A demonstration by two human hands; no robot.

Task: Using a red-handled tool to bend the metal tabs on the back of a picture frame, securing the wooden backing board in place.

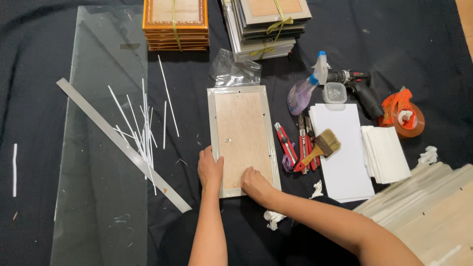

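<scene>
We've got both hands down flat on the near end of a picture frame (243, 139) that's lying face down. Our left hand (210, 169) sits on the frame's bottom left corner, fingers spread loosely along the edge, not gripping anything. Our right hand (255, 183) presses on the brown backing board near the bottom right corner, fingers curled a bit, holding nothing either. The frame is pale grey with a light brown board in the back, sitting mid-scene on a black cloth (404, 44). To the left there's a glass sheet (98, 197) with a metal ruler (118, 140) across it and thin white strips (143, 128). On the right lie a brush (322, 146), a red cutter (286, 144) and white sheets (342, 162).
</scene>
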